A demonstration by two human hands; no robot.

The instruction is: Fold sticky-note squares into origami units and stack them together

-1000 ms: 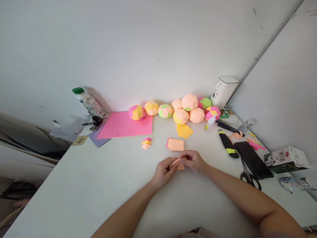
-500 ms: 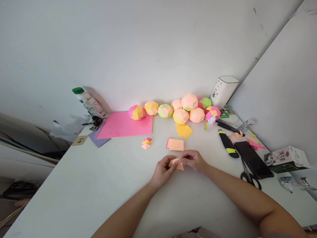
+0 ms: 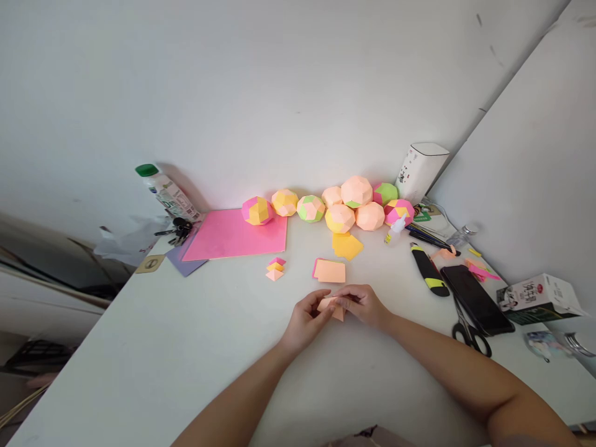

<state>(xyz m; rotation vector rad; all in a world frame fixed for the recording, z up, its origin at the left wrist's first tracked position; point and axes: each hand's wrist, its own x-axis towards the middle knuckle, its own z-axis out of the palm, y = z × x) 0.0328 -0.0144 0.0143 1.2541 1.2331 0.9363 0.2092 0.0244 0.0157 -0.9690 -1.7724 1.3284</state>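
My left hand (image 3: 305, 321) and my right hand (image 3: 365, 304) meet over the white table (image 3: 139, 360), both pinching a small peach paper piece (image 3: 331, 307) that lies low against the surface. Just beyond them sits a stack of peach square sheets (image 3: 329, 271) on a pink one. Further back lies a yellow sheet (image 3: 347, 246). To the left of the stack rest a few small folded paper units (image 3: 275, 269) in pink, yellow and peach.
Several paper balls (image 3: 356, 192) line the wall. A large pink sheet (image 3: 235, 234), keys (image 3: 176, 230) and a bottle (image 3: 165, 192) lie back left. A highlighter (image 3: 429, 270), phone (image 3: 475, 299), scissors (image 3: 468, 329), glue bottle (image 3: 395, 228) and carton (image 3: 537, 298) crowd the right.
The peach piece, held slightly raised a second ago, now sits lower between the fingers, and both hands have shifted a little as they work it.
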